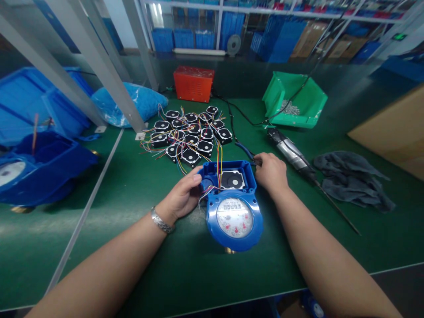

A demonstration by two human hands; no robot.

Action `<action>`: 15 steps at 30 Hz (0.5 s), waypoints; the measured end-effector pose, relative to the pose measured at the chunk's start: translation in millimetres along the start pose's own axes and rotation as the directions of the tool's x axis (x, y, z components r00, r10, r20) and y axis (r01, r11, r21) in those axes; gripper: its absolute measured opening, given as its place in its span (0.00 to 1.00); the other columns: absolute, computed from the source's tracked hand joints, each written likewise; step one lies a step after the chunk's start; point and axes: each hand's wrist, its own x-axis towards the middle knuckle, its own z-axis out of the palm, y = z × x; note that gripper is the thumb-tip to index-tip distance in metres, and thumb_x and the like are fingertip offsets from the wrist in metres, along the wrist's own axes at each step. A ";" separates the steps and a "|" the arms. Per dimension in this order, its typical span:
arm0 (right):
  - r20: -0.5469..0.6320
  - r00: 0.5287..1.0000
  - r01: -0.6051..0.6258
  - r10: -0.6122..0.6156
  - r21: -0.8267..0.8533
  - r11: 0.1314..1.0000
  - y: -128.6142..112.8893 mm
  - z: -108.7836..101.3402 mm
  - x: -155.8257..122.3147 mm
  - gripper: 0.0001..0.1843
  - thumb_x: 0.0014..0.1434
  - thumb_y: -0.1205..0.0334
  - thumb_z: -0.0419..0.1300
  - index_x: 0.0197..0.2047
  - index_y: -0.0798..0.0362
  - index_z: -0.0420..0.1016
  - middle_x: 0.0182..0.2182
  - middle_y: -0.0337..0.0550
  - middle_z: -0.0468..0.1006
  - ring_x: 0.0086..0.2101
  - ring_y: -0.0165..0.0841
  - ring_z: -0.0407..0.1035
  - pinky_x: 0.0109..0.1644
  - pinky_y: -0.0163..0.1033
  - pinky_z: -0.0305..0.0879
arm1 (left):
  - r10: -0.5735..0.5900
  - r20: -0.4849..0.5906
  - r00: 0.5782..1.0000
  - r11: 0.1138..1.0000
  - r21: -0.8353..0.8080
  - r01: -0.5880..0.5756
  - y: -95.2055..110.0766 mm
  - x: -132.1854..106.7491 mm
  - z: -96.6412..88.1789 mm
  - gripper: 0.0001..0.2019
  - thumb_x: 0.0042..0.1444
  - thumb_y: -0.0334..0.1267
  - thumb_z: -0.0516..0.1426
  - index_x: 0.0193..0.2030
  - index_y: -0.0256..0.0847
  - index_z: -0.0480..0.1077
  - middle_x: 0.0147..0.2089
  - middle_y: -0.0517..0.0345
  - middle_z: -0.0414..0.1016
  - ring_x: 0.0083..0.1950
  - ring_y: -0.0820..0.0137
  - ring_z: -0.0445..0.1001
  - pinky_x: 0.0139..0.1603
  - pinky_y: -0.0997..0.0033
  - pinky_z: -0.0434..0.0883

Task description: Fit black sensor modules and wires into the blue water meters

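A blue water meter (234,207) with a round dial lies on the green table (139,190) in front of me. A black square module (232,180) with coloured wires sits in its open upper compartment. My left hand (182,194) grips the left edge of that compartment, fingers curled round it. My right hand (271,172) is closed at the compartment's right edge, over the blue handles of pliers (245,151).
Several black modules with coloured wires (192,134) are piled behind the meter. An electric screwdriver (291,154) and a grey cloth (351,176) lie to the right. A green bin of screws (293,106), an orange box (194,84) and blue crates (43,168) stand around.
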 end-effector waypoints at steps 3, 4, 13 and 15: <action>-0.020 1.000 -0.004 0.004 0.020 1.000 1.2 -1.1 0.3 0.18 0.50 0.72 0.50 0.43 0.53 0.71 0.40 0.46 0.70 0.42 0.36 0.64 0.47 0.41 0.56 | -0.005 -0.004 1.000 1.000 -0.004 0.005 -0.2 0.1 -0.2 0.14 0.42 0.40 0.64 0.36 0.38 0.71 0.29 0.59 0.73 0.30 0.72 0.70 0.33 0.75 0.68; -0.026 1.000 -0.004 0.005 0.027 1.000 1.7 -1.4 0.5 0.18 0.50 0.72 0.50 0.43 0.53 0.71 0.40 0.46 0.70 0.42 0.36 0.64 0.47 0.40 0.56 | -0.005 -0.007 1.000 1.000 -0.003 0.005 -0.2 0.1 -0.2 0.14 0.42 0.40 0.64 0.36 0.38 0.71 0.29 0.58 0.73 0.30 0.72 0.70 0.33 0.74 0.68; -0.027 0.998 -0.054 0.055 0.032 0.998 8.1 -1.6 6.2 0.16 0.50 0.71 0.51 0.42 0.53 0.71 0.40 0.44 0.70 0.43 0.36 0.65 0.48 0.42 0.55 | -0.008 -0.004 1.000 1.000 -0.009 0.008 0.0 -0.4 0.0 0.14 0.42 0.40 0.64 0.36 0.38 0.71 0.28 0.60 0.73 0.28 0.74 0.69 0.32 0.75 0.67; -0.033 0.998 -0.060 0.061 0.032 0.998 9.1 -1.1 7.2 0.16 0.51 0.71 0.51 0.42 0.52 0.72 0.40 0.44 0.70 0.43 0.36 0.64 0.49 0.42 0.55 | -0.003 -0.008 1.000 1.000 -0.002 0.003 0.1 -0.4 0.1 0.14 0.43 0.39 0.63 0.37 0.38 0.71 0.30 0.58 0.74 0.29 0.73 0.70 0.33 0.75 0.67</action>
